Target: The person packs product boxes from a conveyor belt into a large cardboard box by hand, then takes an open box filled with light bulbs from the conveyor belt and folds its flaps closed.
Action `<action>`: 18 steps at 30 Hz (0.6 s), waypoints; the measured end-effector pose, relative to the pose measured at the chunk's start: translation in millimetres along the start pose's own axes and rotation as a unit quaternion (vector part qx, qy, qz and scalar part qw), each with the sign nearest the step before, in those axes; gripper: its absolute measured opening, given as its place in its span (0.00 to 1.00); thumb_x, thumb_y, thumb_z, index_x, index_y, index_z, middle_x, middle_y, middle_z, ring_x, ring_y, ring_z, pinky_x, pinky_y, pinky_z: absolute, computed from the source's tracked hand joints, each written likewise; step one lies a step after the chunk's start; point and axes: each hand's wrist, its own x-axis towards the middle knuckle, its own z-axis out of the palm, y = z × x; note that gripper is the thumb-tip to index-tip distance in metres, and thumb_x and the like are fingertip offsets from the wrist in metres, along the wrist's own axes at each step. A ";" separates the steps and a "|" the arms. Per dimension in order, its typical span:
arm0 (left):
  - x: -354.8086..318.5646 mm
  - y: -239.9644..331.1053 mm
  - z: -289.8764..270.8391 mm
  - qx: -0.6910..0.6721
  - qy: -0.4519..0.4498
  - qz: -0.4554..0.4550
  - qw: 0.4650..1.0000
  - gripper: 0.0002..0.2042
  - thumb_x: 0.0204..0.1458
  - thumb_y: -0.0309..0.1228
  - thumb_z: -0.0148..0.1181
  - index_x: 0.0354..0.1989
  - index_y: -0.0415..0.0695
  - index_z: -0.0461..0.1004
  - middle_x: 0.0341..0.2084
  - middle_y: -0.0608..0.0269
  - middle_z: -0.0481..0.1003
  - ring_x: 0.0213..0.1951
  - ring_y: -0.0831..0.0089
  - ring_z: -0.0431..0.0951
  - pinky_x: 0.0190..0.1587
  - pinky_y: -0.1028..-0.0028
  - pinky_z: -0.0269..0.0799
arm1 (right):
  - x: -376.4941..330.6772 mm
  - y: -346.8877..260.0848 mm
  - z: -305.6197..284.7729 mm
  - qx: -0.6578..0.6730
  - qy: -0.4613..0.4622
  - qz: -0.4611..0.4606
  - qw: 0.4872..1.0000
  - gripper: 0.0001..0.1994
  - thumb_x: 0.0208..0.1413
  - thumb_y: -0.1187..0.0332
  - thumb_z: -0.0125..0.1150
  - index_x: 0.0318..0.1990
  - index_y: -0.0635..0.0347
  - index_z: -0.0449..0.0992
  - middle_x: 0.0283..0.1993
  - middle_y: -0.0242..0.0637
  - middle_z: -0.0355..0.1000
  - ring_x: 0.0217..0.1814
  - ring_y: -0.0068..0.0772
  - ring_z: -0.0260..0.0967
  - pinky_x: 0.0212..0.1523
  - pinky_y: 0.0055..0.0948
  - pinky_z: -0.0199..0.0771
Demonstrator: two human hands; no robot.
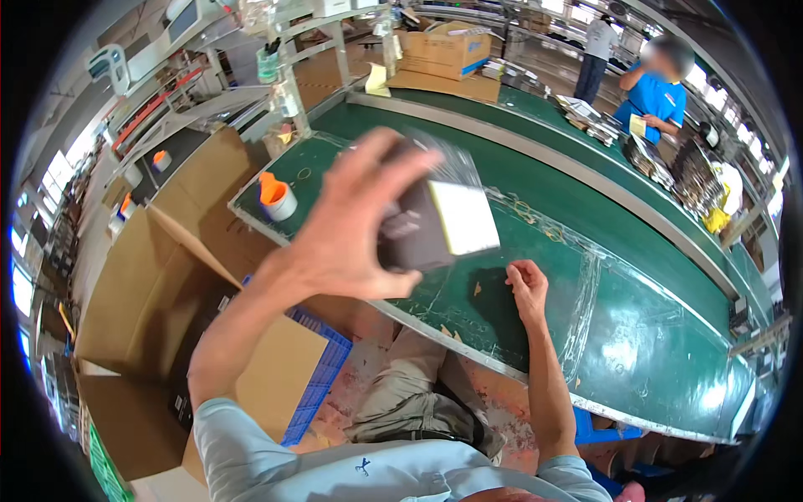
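Note:
My left hand (355, 213) is raised over the near edge of the green table (661, 368), its thumb and fingers spread wide around a dark box (422, 222). One side of the box is white with a yellow edge. Motion blurs both the hand and the box, so details on the dark faces are unclear. Lower and to the right, my right hand (527, 289) hovers at or just above the tabletop with its fingers curled in; nothing shows between them. The box's shadow falls beside it.
Left of the table stands an open cardboard carton (134, 301), with a blue crate (326, 368) beside it. A white cup with orange inside (278, 197) sits near the table's left corner. Rubber bands (535, 219) lie along the middle. Across the line, a person in blue (657, 100) stands by stacked packets.

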 end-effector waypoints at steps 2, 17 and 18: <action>-24.6 -11.3 -22.7 -0.008 0.093 -0.013 0.996 0.64 0.30 0.44 0.79 0.79 0.41 0.47 0.74 0.43 0.54 0.75 0.46 0.54 0.76 0.51 0.50 | 4.3 4.1 -0.3 -0.008 -0.015 -0.008 1.000 0.06 0.65 0.69 0.66 0.43 0.62 0.81 0.34 0.26 0.77 0.31 0.17 0.72 0.28 0.19 0.65; -307.7 -108.1 -212.2 0.449 0.164 -0.315 0.820 0.45 0.31 0.34 0.80 0.64 0.47 0.63 0.66 0.47 0.61 0.66 0.46 0.64 0.69 0.50 0.60 | 12.6 24.3 -7.0 -0.114 -0.082 -0.047 0.989 0.08 0.67 0.63 0.66 0.43 0.58 0.81 0.33 0.22 0.71 0.32 0.12 0.62 0.30 0.18 0.55; -323.3 -129.2 -200.7 0.408 0.169 -0.335 0.832 0.41 0.29 0.36 0.79 0.57 0.49 0.66 0.66 0.46 0.62 0.65 0.42 0.63 0.67 0.47 0.57 | 13.6 26.2 -8.7 -0.123 -0.082 -0.044 0.988 0.09 0.67 0.62 0.66 0.42 0.58 0.81 0.33 0.22 0.71 0.32 0.12 0.61 0.31 0.18 0.55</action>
